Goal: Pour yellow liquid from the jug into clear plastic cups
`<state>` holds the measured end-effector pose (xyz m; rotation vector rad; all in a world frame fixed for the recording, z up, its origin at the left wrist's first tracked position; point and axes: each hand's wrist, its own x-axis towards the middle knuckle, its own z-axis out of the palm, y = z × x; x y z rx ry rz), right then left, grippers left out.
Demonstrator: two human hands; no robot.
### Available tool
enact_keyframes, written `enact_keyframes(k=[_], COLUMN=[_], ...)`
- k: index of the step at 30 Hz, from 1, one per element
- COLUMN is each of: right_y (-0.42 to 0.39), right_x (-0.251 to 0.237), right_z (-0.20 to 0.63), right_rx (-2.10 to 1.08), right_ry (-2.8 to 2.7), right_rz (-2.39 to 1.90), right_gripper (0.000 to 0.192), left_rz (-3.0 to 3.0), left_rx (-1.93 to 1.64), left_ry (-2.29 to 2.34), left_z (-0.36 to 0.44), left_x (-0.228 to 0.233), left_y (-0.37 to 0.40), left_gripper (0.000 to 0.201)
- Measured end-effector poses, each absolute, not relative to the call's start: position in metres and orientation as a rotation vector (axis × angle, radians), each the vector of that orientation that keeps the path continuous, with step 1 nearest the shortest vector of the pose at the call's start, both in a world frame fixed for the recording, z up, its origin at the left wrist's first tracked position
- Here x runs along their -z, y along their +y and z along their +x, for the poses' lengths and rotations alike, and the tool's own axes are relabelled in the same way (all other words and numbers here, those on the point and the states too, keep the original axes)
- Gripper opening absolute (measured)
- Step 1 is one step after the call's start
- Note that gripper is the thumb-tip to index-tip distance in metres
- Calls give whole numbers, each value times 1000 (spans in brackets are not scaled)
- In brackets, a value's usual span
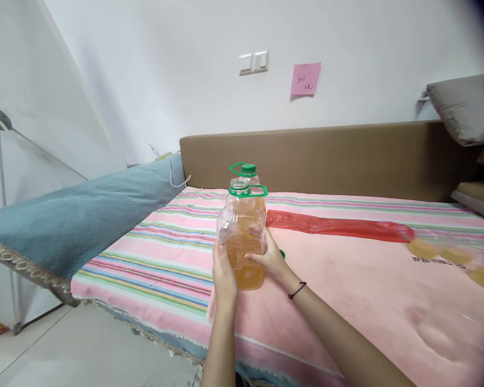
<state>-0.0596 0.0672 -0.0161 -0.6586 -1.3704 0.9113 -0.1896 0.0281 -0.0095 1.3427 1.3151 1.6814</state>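
A clear plastic bottle (246, 263), partly filled with amber liquid, is gripped between my two hands. Its mouth has no cap, and a green carrying ring hangs around the neck. My left hand (223, 271) wraps the left side; my right hand (271, 255) presses on the right side with the thumb across the front. Right behind it stands a second bottle (255, 178) with a green cap (248, 169) and green handle, mostly hidden by the first. A bit of green (282, 253), possibly a cap, shows beside my right wrist.
A red plastic bag (339, 224) lies flat across the pink blanket (331, 290). Several transparent containers with yellow contents (454, 255) are blurred at right. A brown backrest (318, 161) runs along the wall, and a blue-covered armrest (105, 196) borders the left.
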Motion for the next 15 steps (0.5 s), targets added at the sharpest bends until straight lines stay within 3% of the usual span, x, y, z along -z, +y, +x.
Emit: enact_keyframes(k=[6,15], right_y=[63,8], right_x=[17,-20], right_z=[-61,-16], right_rx=[-854,-783], right_ry=[-1317,-1261], right_rz=[-650,-612], right_gripper=[73,68], left_rz=[1255,1354], left_rx=[-1780,-1702], left_ry=[1091,888], left_z=[-174,-162], left_x=[-7,-9], left_y=[10,-28], left_gripper=[62,72])
